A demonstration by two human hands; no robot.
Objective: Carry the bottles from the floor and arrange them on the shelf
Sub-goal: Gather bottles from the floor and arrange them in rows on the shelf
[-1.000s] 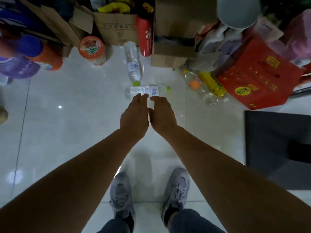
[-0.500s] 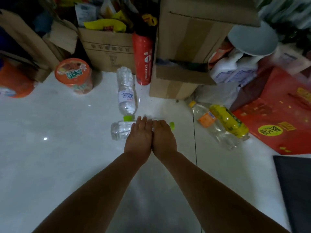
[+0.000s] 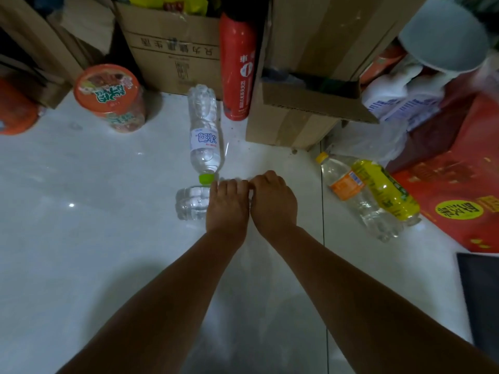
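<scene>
A clear water bottle (image 3: 190,203) lies sideways on the white floor, its base sticking out to the left. My left hand (image 3: 226,205) and my right hand (image 3: 272,202) sit side by side over it, fingers curled round its body; its cap end is hidden under my right hand. A second clear bottle (image 3: 204,130) with a green cap lies lengthways just behind, cap toward my hands. To the right lie a clear bottle with an orange label (image 3: 351,190) and a yellow-labelled bottle (image 3: 386,190), touching each other.
Cardboard boxes (image 3: 172,47) line the back, with a red canister (image 3: 237,66) upright between them. An orange noodle cup (image 3: 110,98) stands at the left. A red gift bag (image 3: 459,190) lies at the right, a dark mat (image 3: 480,298) at the lower right.
Both hands have come down from just short of the sideways bottle onto it and curled round it. The view has dropped closer to the floor; my shoes are out of frame.
</scene>
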